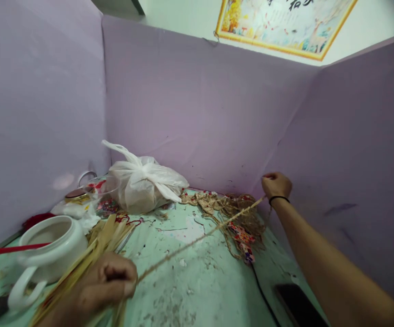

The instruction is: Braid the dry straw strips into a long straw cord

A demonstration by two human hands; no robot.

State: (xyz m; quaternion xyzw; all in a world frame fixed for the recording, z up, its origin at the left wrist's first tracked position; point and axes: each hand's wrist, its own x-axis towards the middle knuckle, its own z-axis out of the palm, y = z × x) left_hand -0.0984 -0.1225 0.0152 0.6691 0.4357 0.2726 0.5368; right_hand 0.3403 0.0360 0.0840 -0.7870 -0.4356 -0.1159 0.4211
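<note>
A thin tan twine point(197, 240) is stretched at a slant above the green table, rising from lower left to upper right. My left hand point(110, 279), low in the view, is closed with its fingers pinched on the near end of the twine. Farther off, beside the right-hand purple panel, my right hand point(276, 185) is closed in a fist around the other end; a dark band circles its wrist. Beneath the twine's far end lies a tangled heap of brown cord point(246, 211). Pale dry strips point(103, 234) lie by my left hand.
A white teapot point(52, 243) without a lid stands at left, with a red strip across it. Behind are a tied white plastic bag point(145, 181) and a clear cup point(103, 186). A black phone point(299, 304) lies at front right. Purple panels point(197, 104) enclose the table.
</note>
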